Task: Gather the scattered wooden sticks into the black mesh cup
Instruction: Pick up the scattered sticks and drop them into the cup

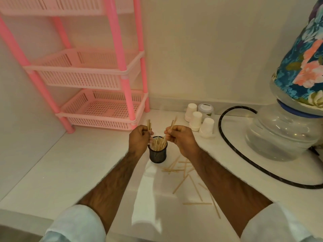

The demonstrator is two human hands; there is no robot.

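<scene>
The black mesh cup [157,155] stands upright on the white counter, with many wooden sticks [158,143] standing in it. My left hand [139,139] hovers just left of the cup's rim and grips a small bunch of sticks [149,124] that point upward. Just right of the rim, my right hand [180,137] pinches a few sticks [173,124], also pointing up. Several loose sticks [185,173] lie scattered on the counter to the right of the cup and toward me, partly hidden under my right forearm.
A pink plastic shelf rack [97,109] stands at the back left. Three upturned white paper cups [197,120] and a lidded jar [206,109] sit behind the cup. A black hose [222,130] curves to a water dispenser with a floral cover [288,130] on the right.
</scene>
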